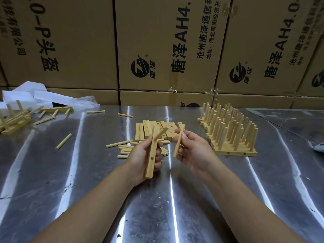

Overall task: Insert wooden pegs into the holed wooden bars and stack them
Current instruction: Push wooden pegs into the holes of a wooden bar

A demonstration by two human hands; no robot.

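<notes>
Sheet-metal table [175,207], scuffed and streaked with glare, backed by a wall of printed cardboard boxes [70,41].

Both forearms reach in from the near edge, and the hands are raised above the table top.

- The left hand [140,155] has fingers and thumb curled round a square wooden bar [152,153]. The bar is held nearly upright, with its lower end toward the person.
- A fitted peg [162,132] stands out of the bar just above the grip, slanting up and to the right. One open round hole shows in the bar face below the grip.
- The right hand [192,151] pinches a second peg [178,140] at mid-length between thumb and fingertips. This peg is close to upright and sits right of the bar, not touching it.

Surroundings:
- Directly beyond both hands lies a row of bars [154,130], packed side by side, some with holes facing up.
- Under and behind the left hand lies a pile of pegs [124,149], partly hidden by the hand.
- Right of the right hand stand the finished bars [231,134], laid edge to edge with their pegs pointing up in dense ranks.
- Far to the left of the grip are a heap of pegged bars [14,118], scattered single pegs and white foam blocks [26,95].

All wood is pale and smooth. The pegs are round and the bars are square-edged.
</notes>
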